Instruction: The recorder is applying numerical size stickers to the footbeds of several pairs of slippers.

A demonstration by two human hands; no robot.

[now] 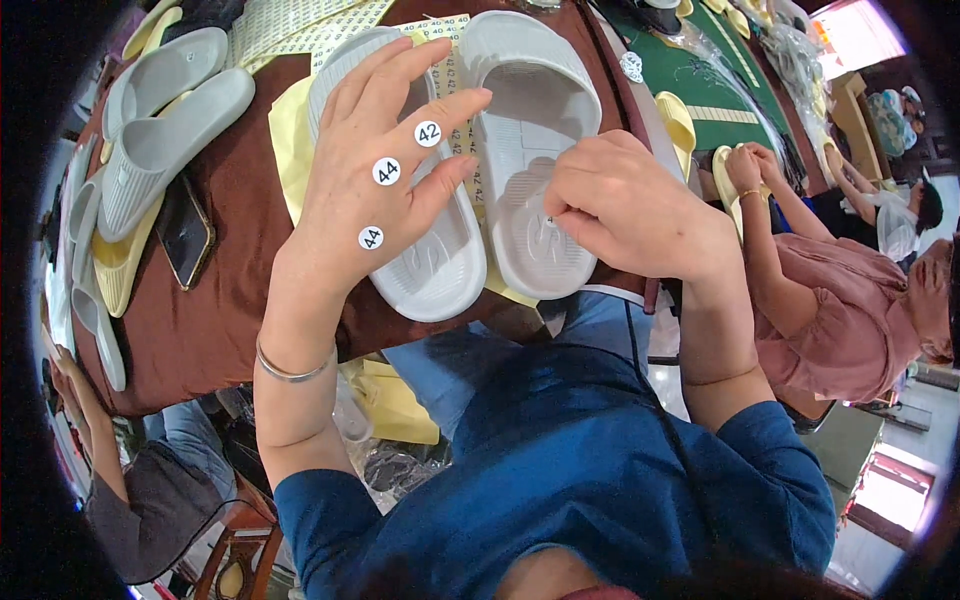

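Note:
Two light grey slide slippers lie side by side on the table in front of me, toes away from me. My left hand [375,165] is open over the left slipper [435,275], its fingers spread. Several round white number stickers [386,171] are stuck on the back of that hand. My right hand [630,205] is closed in a pinch over the footbed of the right slipper [535,105]. A small dark mark shows at its fingertips. I cannot tell whether the fingers hold a sticker there or press it on the insole.
Sheets of printed stickers [290,25] lie at the far edge of the brown cloth [240,330]. More grey slippers [175,150], yellow ones [125,270] and a dark phone [186,235] are at the left. A co-worker in pink [840,310] handles a yellow slipper at the right.

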